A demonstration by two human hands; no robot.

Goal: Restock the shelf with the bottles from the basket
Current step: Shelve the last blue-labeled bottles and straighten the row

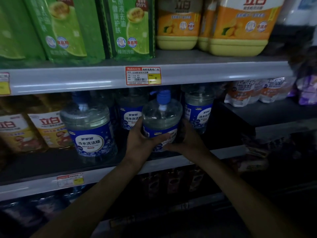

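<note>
Far left on the grey metal shelf (34, 187): amber bottles with yellow labels (49, 129). Next along, a clear round plastic bottle with a blue label (89, 129), upright near the front edge. Left hand (141, 140) curled round the left side of a matching clear bottle with a blue pump cap (162, 115), upright at the shelf front; contact with the shelf board not discernible. Right hand (187, 140) wrapped round its right side. Similar rear bottles (199, 109) behind.
</note>
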